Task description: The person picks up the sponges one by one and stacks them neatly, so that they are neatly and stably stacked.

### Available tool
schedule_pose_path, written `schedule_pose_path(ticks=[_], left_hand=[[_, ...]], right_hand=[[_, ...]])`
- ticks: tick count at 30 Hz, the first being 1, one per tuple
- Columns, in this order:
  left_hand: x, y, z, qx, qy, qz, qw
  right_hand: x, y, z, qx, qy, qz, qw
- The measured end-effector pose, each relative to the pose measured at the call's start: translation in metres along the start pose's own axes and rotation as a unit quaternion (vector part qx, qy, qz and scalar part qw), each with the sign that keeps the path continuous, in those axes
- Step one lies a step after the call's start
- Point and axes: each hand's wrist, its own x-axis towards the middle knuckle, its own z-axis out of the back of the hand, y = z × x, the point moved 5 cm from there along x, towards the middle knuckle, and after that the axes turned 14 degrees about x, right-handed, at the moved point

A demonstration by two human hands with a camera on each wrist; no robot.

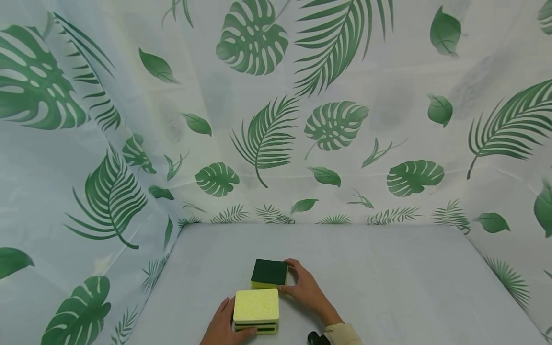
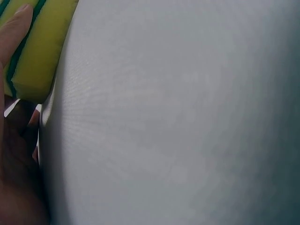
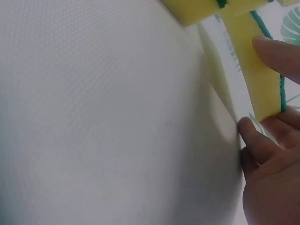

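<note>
In the head view a stack of yellow sponges (image 1: 256, 305) with dark green scouring layers stands on the table, yellow face up. My left hand (image 1: 223, 325) grips it from the left, thumb across its front side. Just behind the stack, my right hand (image 1: 307, 291) pinches another sponge (image 1: 269, 271) by its right end, green side up. The right wrist view shows a gap between this sponge (image 3: 257, 77) and the tabletop, with the thumb on its side. Part of the stack (image 2: 41, 54) appears in the left wrist view; the fingers behind it are mostly hidden.
The table (image 1: 388, 278) is covered in plain white. Behind it hangs a white curtain (image 1: 371, 86) printed with green leaves, which also runs along the left and right sides. A small black object (image 1: 318, 338) sits by the right wrist, beside a beige sleeve (image 1: 342, 334).
</note>
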Motion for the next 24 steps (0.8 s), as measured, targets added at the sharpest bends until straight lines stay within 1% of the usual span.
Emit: schedule_pose_path(ticks=[2,6,16,24], left_hand=[[-0.001,0.0,0.0,0.006,-0.001,0.006,1.0],[-0.002,-0.001,0.001,0.021,-0.006,0.007,0.9997],[-0.002,-0.001,0.0,0.02,-0.004,0.001,0.9998],[-0.001,0.0,0.0,0.026,-0.015,-0.009,0.9995]], right_hand=[[-0.001,0.001,0.0,0.014,0.005,-0.001,1.0],[-0.003,0.003,0.001,0.033,0.011,-0.005,0.999],[-0.008,0.011,0.0,0.03,0.01,0.001,1.0],[-0.01,0.025,0.001,0.045,0.011,-0.005,0.999]])
